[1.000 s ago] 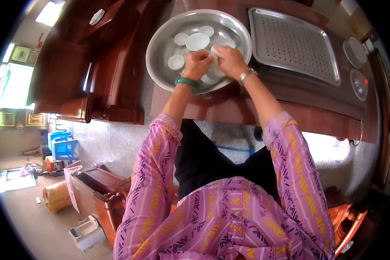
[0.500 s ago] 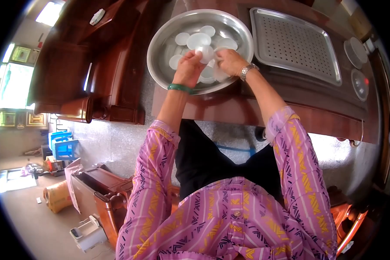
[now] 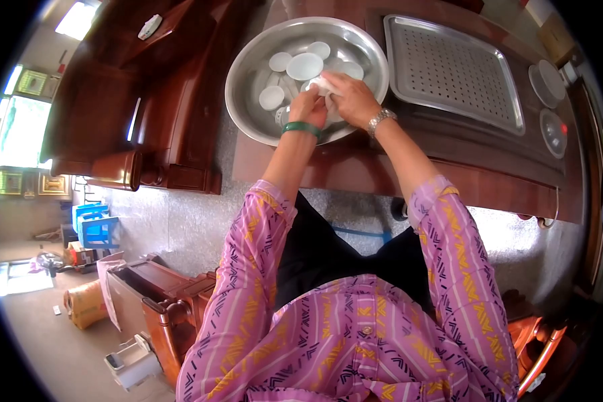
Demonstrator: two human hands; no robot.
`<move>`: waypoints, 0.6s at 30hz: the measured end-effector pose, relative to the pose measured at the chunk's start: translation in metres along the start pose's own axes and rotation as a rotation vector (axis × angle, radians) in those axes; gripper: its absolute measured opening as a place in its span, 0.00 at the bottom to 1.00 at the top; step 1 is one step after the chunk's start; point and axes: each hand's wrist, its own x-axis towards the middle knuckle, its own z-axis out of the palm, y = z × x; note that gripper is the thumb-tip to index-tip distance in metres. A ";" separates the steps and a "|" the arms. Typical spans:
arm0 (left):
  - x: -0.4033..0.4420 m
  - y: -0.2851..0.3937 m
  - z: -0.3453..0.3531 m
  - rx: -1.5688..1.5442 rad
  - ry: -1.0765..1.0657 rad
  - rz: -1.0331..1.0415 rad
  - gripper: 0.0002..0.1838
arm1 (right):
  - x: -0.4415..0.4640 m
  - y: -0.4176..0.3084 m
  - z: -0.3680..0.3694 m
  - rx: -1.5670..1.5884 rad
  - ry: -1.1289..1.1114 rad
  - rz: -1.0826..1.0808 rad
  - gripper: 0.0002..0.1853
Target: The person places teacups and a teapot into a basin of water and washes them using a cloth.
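Over a wide metal basin (image 3: 240,100), my two hands meet. My left hand (image 3: 307,109), with a green bangle at its wrist, is closed around a small white cup (image 3: 311,84), mostly covered by the other hand. My right hand (image 3: 355,100), wearing a metal watch, presses a white cloth (image 3: 326,85) onto the cup. Inside the basin lie several small white cups and a larger white bowl (image 3: 305,66). One small cup (image 3: 271,98) sits left of my left hand. Things beneath my hands are partly hidden.
Right of the basin, a perforated metal tray (image 3: 455,70) rests on the dark wooden table (image 3: 355,167). Stacked white dishes (image 3: 547,84) and a clear round lid or dish (image 3: 553,132) stand at the table's right end. Wooden furniture (image 3: 181,100) is on the left.
My left hand has shifted right and slightly down with the cup. My right hand has come over it, bringing the cloth onto the cup.
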 end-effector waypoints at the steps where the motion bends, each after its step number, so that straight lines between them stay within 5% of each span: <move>1: -0.004 0.001 -0.007 0.051 0.004 -0.063 0.12 | 0.001 -0.002 0.000 -0.093 -0.143 0.140 0.14; 4: -0.038 0.021 0.014 0.147 0.019 -0.037 0.14 | 0.008 0.004 0.008 -0.282 -0.383 0.353 0.13; 8: -0.033 0.033 0.023 0.370 0.109 0.070 0.09 | 0.008 0.003 0.015 -0.345 -0.396 0.371 0.12; 11: -0.026 0.033 0.023 0.513 0.195 0.136 0.07 | 0.004 0.002 0.007 -0.221 -0.203 0.287 0.13; 13: -0.016 0.029 0.014 0.731 0.054 0.164 0.08 | -0.003 -0.007 0.000 0.049 0.107 0.023 0.14; 16: 0.005 0.023 -0.001 0.965 -0.182 0.272 0.08 | -0.005 -0.001 0.005 0.150 0.110 -0.186 0.15; 18: -0.007 0.023 0.008 0.904 -0.170 0.222 0.06 | -0.005 0.002 0.006 0.106 0.123 -0.125 0.16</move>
